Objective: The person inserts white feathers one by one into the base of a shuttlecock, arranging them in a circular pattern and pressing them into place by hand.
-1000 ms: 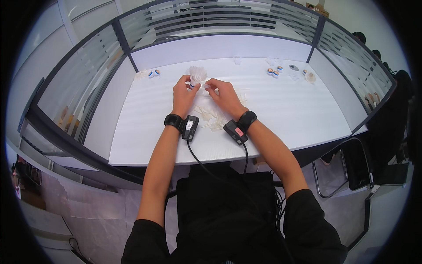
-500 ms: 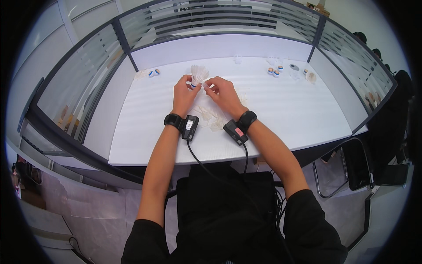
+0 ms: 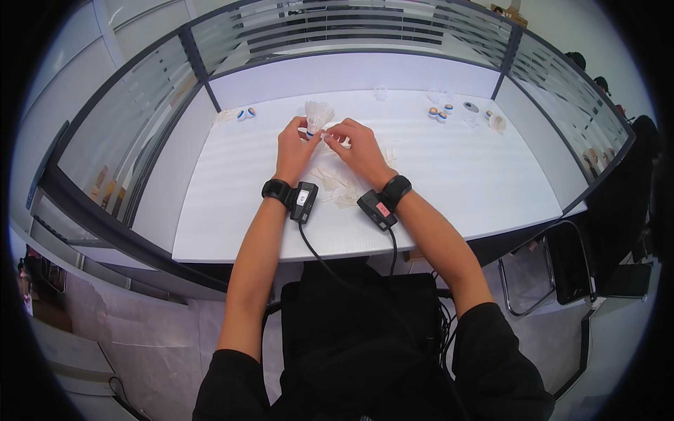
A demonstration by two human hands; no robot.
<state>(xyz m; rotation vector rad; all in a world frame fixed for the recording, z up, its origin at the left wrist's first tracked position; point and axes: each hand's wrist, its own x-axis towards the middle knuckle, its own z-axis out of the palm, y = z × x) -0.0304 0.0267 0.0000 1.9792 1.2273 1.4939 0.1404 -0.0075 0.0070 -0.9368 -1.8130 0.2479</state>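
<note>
A white feather shuttlecock stands skirt-up above the table, a blue band near its base. My left hand is closed round that base. Close beside it on the right, my right hand is closed, thumb and fingertips meeting at a small whitish piece next to the base. What this piece is, and whether it is fixed to the shuttlecock, I cannot make out. Loose pale feathers lie scattered on the white table between and below my wrists.
Several blue-and-white shuttlecock bases stand at the back right, near a dark round disc and pale feather bits. Two more bases lie at the back left. A low partition encloses the table's back and sides. Cables hang from both wrist devices.
My right hand's fingertips have shifted slightly left, closer to the shuttlecock's base. The shuttlecock and my left hand stay nearly where they were.
</note>
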